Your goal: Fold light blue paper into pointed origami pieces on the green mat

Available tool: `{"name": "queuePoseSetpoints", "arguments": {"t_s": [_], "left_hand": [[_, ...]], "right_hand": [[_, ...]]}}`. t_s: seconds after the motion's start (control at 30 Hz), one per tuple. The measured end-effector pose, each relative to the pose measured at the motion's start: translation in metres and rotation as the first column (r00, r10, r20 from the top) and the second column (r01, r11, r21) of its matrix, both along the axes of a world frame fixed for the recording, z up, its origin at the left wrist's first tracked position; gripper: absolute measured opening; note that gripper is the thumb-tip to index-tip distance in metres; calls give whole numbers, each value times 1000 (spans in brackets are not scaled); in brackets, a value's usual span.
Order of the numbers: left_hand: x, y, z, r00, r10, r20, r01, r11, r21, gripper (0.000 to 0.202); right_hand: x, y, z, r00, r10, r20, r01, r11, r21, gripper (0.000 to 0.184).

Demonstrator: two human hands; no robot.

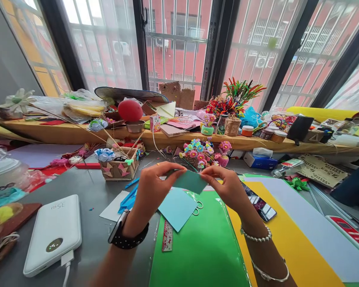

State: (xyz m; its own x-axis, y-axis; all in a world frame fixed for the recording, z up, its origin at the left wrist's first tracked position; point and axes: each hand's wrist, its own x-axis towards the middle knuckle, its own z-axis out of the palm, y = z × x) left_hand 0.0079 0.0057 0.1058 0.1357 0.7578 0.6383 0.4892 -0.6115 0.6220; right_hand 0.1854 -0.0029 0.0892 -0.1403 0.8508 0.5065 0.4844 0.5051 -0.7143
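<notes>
A small teal sheet of paper (pixel 190 181) hangs between my two hands above the table. My left hand (pixel 158 181) pinches its left end between thumb and fingers. At the opposite end, my right hand (pixel 223 181) grips the sheet the same way. Below the hands lies a light blue square of paper (pixel 178 209) on a green sheet (pixel 197 255). White-handled scissors (pixel 198 208) stick out from beside the blue square, their blades hidden. A patterned ruler (pixel 167 237) rests near its lower corner. Folded blue paper strips (pixel 128 201) lie left of my left hand.
A white power bank (pixel 55 231) with a cable lies at left. Behind it stands a decorated cardboard box (pixel 119 167). A phone (pixel 261 203) lies on yellow paper (pixel 275 239) at right. A crowded shelf (pixel 173 141) runs along the window, with paper flowers (pixel 199 151) before it.
</notes>
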Motion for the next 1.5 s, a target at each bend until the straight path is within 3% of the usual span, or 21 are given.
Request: {"name": "queuePoseSetpoints", "arguments": {"t_s": [0.17, 0.27, 0.33, 0.4, 0.43, 0.77, 0.87, 1.03, 1.1, 1.2, 1.3, 1.4, 1.5], "left_hand": [[-9, 1, 3, 998, 53, 35, -53, 999, -3, 11], [-6, 0, 2, 995, 92, 43, -92, 996, 14, 11], [0, -1, 1, 997, 67, 33, -68, 998, 18, 10], [6, -2, -1, 1000, -2, 0, 2, 1000, 4, 10], [8, -2, -2, 999, -30, -15, 30, 1000, 2, 10], [6, 2, -2, 990, -116, -79, 107, 988, -111, 14], [2, 3, 0, 995, -66, -71, 60, 995, -85, 13], [-14, 6, 5, 998, 61, -6, -61, 996, -60, 12], [-15, 7, 4, 997, 82, 3, -81, 996, -47, 12], [-6, 6, 1, 999, 0, -40, -3, 998, -70, 13], [5, 3, -3, 988, -108, -108, 98, 991, -96, 13], [7, 3, -4, 985, -121, -124, 108, 988, -107, 14], [1, 7, -3, 996, -91, -13, 89, 990, -106, 18]], "right_hand": [[19, 9, -6, 992, -115, 43, 115, 993, 15, 12], [21, 9, -5, 960, -275, -53, 276, 961, 26, 17], [16, 5, -2, 975, -170, -141, 173, 985, 8, 18], [6, 0, 2, 995, 4, -103, -6, 1000, -18, 17], [2, -2, 4, 998, 24, -67, -24, 1000, 2, 14], [-3, -6, 6, 996, -22, 91, 18, 999, 44, 10], [2, -3, 5, 992, -30, 120, 25, 999, 44, 13], [29, 10, -5, 947, -259, 190, 244, 965, 99, 14], [35, 12, -7, 934, -338, 114, 328, 939, 103, 15], [27, 7, -3, 970, -244, 12, 241, 964, 110, 17], [7, -1, 2, 995, -39, 95, 30, 995, 91, 15], [-5, -4, 3, 991, -39, 125, 27, 995, 98, 11], [-5, -3, 2, 992, -58, 112, 45, 992, 120, 11]]}}
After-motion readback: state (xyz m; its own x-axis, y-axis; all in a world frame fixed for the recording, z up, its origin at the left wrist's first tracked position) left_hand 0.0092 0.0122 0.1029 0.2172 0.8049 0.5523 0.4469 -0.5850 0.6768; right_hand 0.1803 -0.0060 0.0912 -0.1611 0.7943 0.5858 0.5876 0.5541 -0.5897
